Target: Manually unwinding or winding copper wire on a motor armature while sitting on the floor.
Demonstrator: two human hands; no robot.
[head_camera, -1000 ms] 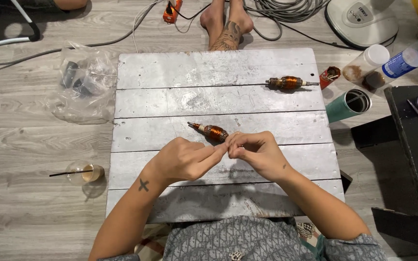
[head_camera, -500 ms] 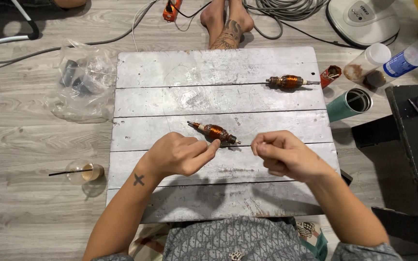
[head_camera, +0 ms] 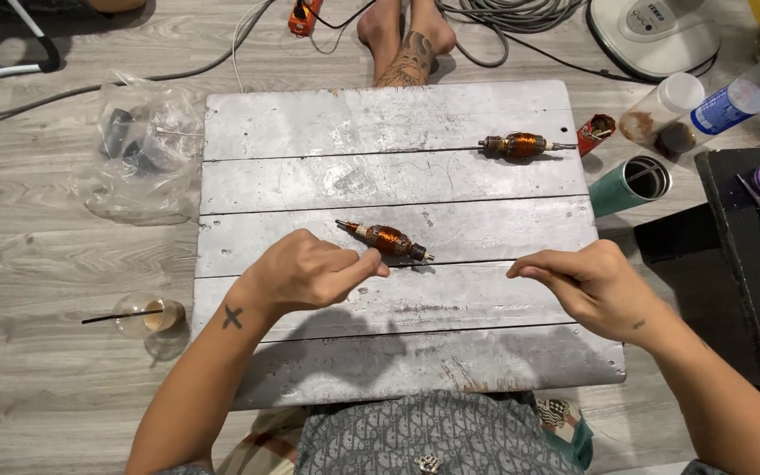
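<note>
Our left hand (head_camera: 310, 273) rests on the grey plank surface (head_camera: 398, 123), fingers curled and thumb pinched against the forefinger; whether anything thin sits in that pinch we cannot tell. Our right hand (head_camera: 587, 286) hovers well apart from it over the same plank, its fingertips likewise closed together and pointing left, and what they grip, if anything, is too fine to see.

Just beyond the left fingertips lies the copper-wound motor rotor (head_camera: 386, 239). Its long axis runs on a slant, one shaft end pointing up-left and away, the other down-right toward the gap between our hands. It lies flat, just beside the left hand.

Farther back, near the right edge, a second rotor (head_camera: 521, 145) lies almost level, its shaft pointing right. Off that edge stand a green cup (head_camera: 628, 185) and a small red can (head_camera: 595, 132). On the floor to the left sit a clear plastic bag (head_camera: 138, 149) and a small glass with a stick (head_camera: 147, 315). At the far edge, another person's bare feet (head_camera: 406, 44).
</note>
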